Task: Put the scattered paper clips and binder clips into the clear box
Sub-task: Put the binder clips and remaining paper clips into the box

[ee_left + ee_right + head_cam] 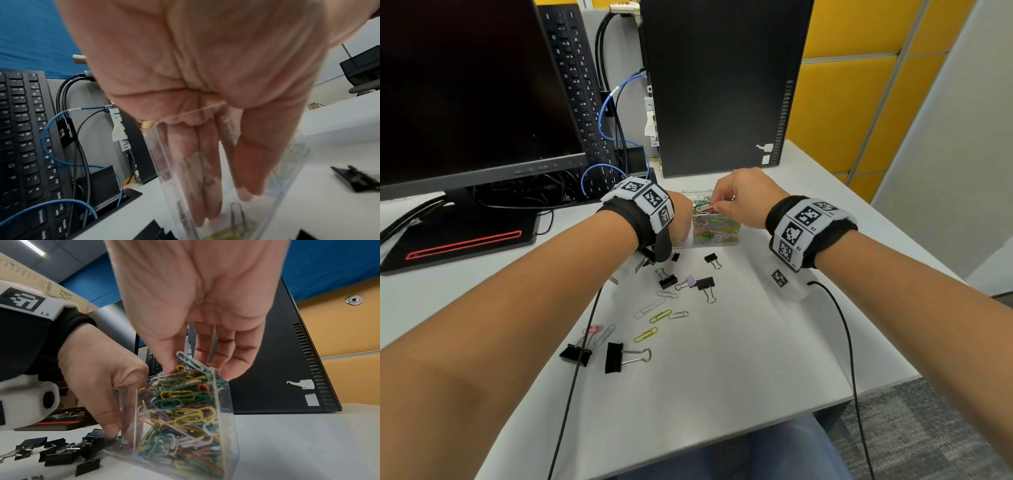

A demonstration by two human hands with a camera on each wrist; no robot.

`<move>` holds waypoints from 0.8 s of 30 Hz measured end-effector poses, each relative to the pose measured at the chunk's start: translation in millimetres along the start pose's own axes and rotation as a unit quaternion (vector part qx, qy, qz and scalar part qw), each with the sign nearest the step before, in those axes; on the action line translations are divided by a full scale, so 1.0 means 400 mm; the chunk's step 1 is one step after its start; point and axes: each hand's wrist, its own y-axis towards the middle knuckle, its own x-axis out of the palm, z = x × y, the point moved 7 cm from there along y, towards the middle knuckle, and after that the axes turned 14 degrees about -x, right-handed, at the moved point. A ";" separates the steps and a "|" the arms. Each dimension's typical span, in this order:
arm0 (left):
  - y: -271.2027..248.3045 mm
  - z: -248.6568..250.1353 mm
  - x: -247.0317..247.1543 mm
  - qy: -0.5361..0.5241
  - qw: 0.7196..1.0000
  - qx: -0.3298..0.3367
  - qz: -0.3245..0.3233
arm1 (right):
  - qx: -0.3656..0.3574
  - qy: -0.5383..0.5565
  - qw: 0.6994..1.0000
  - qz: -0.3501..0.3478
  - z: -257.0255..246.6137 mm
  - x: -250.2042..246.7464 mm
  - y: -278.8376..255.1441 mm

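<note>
Black fabric wrist straps [837, 236], white blocks of black-and-white square markers [650, 198], thin black cables [851, 349], gold ring [146, 124] on left hand [195, 73], blue trousers [756, 452]

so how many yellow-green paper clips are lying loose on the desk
2. One yellow-green clip lies mid-desk beside a silver clip; the other lies nearer the person, by the big binder clip. The left arm may hide more.

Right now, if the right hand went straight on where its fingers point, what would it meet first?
Likely the heap of coloured paper clips in the clear box: the right hand points down into its top, pinching a white paper clip.
</note>
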 end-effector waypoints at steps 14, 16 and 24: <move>-0.022 -0.004 0.000 -0.057 0.998 -0.001 0.026 | 0.004 0.000 1.000 0.010 -0.001 0.004 0.005; -0.022 -0.001 0.004 -0.055 0.998 0.003 0.018 | 0.003 0.003 1.000 0.012 -0.002 0.002 0.005; -0.040 0.001 0.003 -0.043 0.999 0.019 0.003 | -0.007 0.005 1.000 0.017 -0.002 0.003 0.009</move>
